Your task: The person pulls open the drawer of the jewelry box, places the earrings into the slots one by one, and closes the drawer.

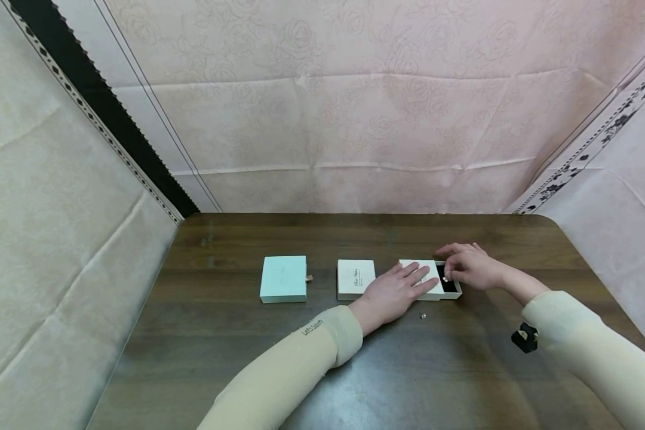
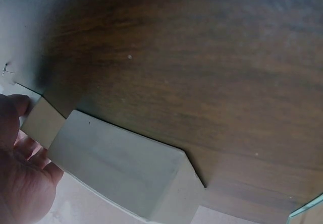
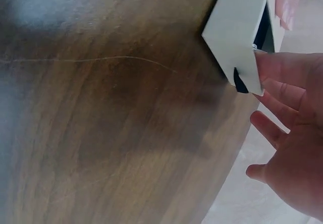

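Note:
My left hand (image 1: 388, 297) lies with spread, fairly straight fingers on top of a white drawer box (image 1: 434, 291). The box's drawer (image 1: 457, 295), black inside, is pulled out to the right. Over that drawer, my right hand (image 1: 474, 270) pinches a tiny shiny stud (image 3: 255, 46) between thumb and finger; the fingertips partly hide it. A black pull tab (image 3: 240, 81) shows on the drawer's end in the right wrist view. On the table before the box lies a small sparkling stud earring (image 1: 423, 316), its thin pin visible in the left wrist view.
A closed white box (image 1: 355, 276) with dark lettering stands just left of my left hand. Farther left is a turquoise box (image 1: 283, 279) with a small tab on its right side. All stand on a dark wooden table (image 1: 231, 352), with pale patterned cloth (image 1: 355, 131) hanging behind.

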`<move>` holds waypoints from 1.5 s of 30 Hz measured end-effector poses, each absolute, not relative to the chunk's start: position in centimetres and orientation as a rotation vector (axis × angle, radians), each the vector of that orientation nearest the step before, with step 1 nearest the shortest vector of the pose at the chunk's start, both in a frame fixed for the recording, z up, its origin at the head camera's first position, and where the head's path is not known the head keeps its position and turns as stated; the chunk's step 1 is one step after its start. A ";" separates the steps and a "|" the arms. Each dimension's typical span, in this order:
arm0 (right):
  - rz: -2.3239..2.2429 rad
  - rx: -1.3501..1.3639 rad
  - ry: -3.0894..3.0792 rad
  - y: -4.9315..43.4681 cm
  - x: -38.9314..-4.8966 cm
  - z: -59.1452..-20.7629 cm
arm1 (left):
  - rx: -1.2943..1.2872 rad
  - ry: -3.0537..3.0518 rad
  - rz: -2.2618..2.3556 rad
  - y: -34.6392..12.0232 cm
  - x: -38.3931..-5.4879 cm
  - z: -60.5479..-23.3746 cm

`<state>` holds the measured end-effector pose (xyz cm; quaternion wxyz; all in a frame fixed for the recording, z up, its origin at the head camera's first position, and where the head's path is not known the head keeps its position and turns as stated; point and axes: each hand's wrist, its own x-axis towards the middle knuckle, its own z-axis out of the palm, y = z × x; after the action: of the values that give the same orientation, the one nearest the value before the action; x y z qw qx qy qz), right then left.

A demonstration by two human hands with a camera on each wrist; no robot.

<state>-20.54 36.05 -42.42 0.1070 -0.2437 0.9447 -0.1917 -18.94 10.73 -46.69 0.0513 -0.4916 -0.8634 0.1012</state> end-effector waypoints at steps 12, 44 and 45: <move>-0.464 -0.633 2.911 35.7 -20.3 -42.5 | -1.489 -2.632 0.319 10.7 -18.9 -46.7; -0.057 -0.995 3.169 35.4 -19.4 -43.4 | -1.485 -2.611 0.334 10.8 -18.7 -46.6; -0.058 -1.008 3.171 35.4 -19.3 -43.4 | -1.485 -2.610 0.333 10.8 -18.7 -46.6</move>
<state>-19.32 35.38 -43.36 -0.0928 -0.3015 0.9488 -0.0172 -18.73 10.76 -46.62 0.0602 -0.4907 -0.8622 0.1101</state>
